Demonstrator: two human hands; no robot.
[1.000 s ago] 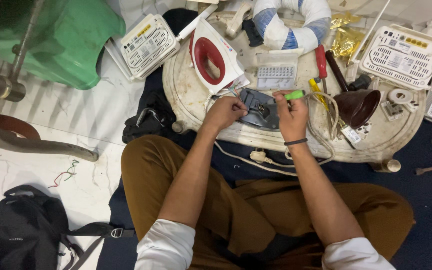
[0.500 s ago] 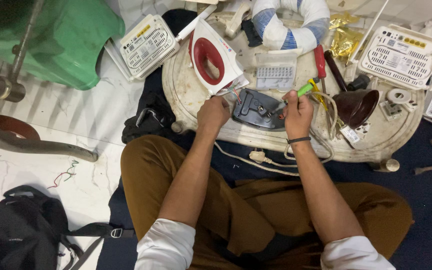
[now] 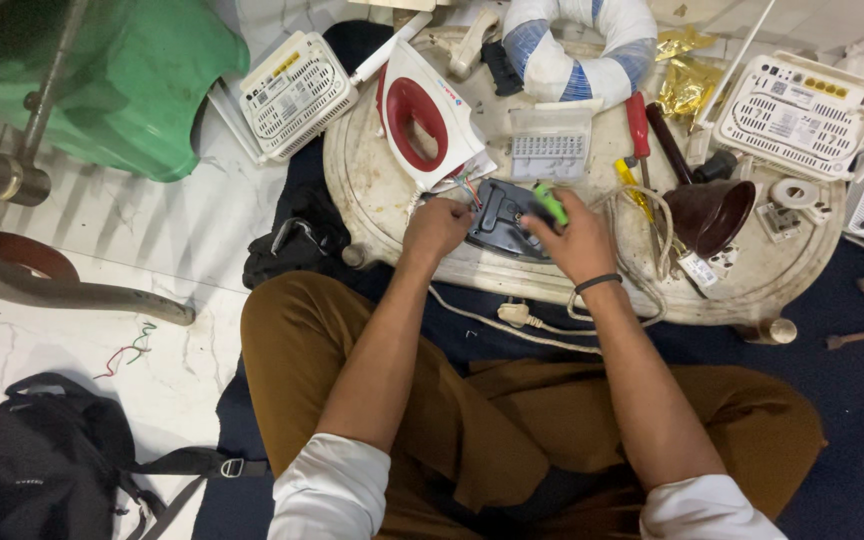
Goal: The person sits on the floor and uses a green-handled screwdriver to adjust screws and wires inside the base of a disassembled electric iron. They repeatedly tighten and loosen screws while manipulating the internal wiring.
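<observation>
Head view: left hand [image 3: 439, 226] pressed on left edge of dark iron soleplate [image 3: 500, 218], fingers curled on it. Right hand [image 3: 577, 236] closed around green-handled tool [image 3: 550, 203], tip on soleplate, mid-front of round cream table [image 3: 372, 190]. White-and-red iron shell [image 3: 430, 112] just behind. Clear compartment box [image 3: 549, 156] beside it. Gold foil packet [image 3: 690, 82] at back right. White vented router [image 3: 295, 95] off table, left.

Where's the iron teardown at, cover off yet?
Cover is off: the white and red iron shell lies apart on the round tray, loose coloured wires at its open end. In hand: left hand steadies the dark iron base while right hand holds a green-handled screwdriver on it. Base and shell are not yet rejoined.
</observation>
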